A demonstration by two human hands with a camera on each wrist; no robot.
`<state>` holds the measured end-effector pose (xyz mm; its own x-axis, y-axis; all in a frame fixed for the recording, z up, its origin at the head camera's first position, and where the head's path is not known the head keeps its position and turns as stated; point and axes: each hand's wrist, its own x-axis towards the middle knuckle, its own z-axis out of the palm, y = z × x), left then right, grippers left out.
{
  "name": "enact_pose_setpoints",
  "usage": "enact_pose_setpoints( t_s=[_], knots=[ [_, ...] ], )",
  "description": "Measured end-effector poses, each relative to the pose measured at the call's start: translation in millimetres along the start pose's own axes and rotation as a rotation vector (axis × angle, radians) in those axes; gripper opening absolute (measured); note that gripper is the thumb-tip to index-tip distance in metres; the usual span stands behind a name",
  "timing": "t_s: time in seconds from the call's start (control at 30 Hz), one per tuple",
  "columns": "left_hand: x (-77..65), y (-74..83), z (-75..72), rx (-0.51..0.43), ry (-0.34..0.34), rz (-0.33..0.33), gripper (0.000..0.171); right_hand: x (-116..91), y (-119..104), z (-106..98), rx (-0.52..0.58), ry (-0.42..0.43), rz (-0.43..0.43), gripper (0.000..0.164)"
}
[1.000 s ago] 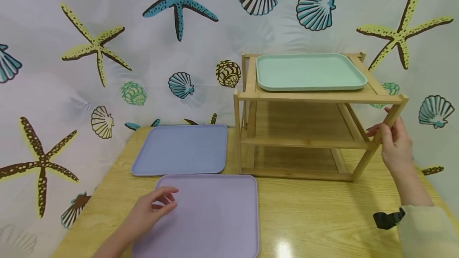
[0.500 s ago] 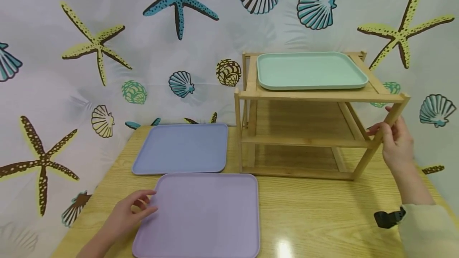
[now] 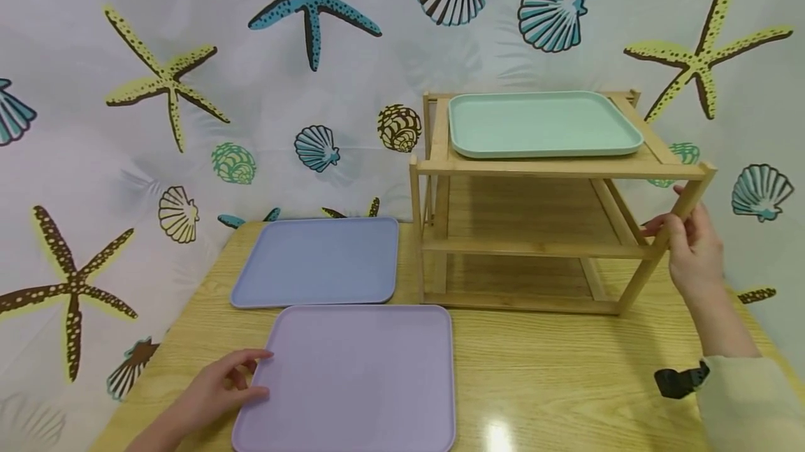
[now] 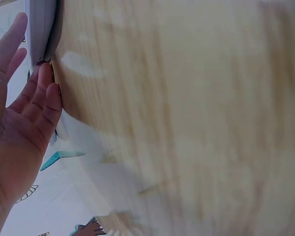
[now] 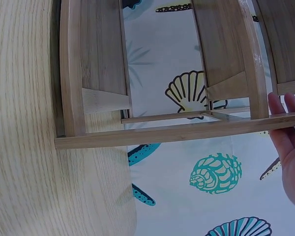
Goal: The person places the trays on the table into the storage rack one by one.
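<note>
The purple tray [image 3: 358,382] lies flat on the wooden table [image 3: 541,375], its near rim right at the bottom edge of the head view. At its nine o'clock rim is the left hand [image 3: 220,389], fingers loosely bent and spread apart from the thumb, not closed round anything; the index fingertip and thumb reach the rim. The left wrist view shows other fingertips low beside a pale tray edge cut off at eleven o'clock, but whether they press the tray or the table cannot be told, as much of that view is blurred wood.

At two o'clock from the purple tray stands the wooden rack [image 3: 522,211], its right front post gripped by the right hand [image 3: 698,256] at the rack's three o'clock. The thumb shows in front; the post partly covers the fingers behind it. The right wrist view cuts off both hand and rack.

The mint-green tray [image 3: 544,127] lies on the rack's top. At eleven o'clock from the purple tray is the blue tray [image 3: 321,263]; their facing rims meet in view, though actual contact is unclear. A pale sleeve [image 3: 742,396], cropped below, bears a hard-to-identify black object [image 3: 679,382]. Behind hangs a shell-and-starfish cloth [image 3: 264,110].
</note>
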<state>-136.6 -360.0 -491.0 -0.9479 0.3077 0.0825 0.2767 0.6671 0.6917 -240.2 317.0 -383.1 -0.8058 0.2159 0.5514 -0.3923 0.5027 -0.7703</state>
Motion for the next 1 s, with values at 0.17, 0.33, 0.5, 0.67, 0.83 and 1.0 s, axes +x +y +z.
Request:
enact_pose_setpoints(
  t_s=[0.17, 0.33, 0.5, 0.67, 0.83, 1.0],
  knots=[
    [2.3, 0.8, 0.0, 0.015, -0.021, 0.009, 0.048, -0.6, -0.5, -1.1, -0.003, -0.006, 0.008, 0.041],
    [5.7, 2.8, -0.6, 0.006, -0.037, -0.030, 0.046, -0.8, -1.3, -2.5, -0.011, -0.007, 0.010, 0.041],
    [7.3, 1.0, -4.4, -0.099, -0.078, -0.067, 0.047, 0.3, -0.3, -0.7, -0.003, 0.001, -0.003, 0.041],
    [8.8, -4.1, -11.6, -0.325, -0.169, -0.071, 0.046, 0.7, -0.4, -0.6, -0.012, 0.001, 0.001, 0.041],
    [9.4, -0.3, -15.5, -0.478, -0.234, -0.162, 0.047, 0.3, -3.0, -1.4, -0.016, -0.006, 0.004, 0.041],
    [6.0, 4.5, -13.4, -0.622, -0.237, -0.280, 0.047, -1.0, -2.5, -0.9, -0.018, -0.004, 0.003, 0.041]
  ],
)
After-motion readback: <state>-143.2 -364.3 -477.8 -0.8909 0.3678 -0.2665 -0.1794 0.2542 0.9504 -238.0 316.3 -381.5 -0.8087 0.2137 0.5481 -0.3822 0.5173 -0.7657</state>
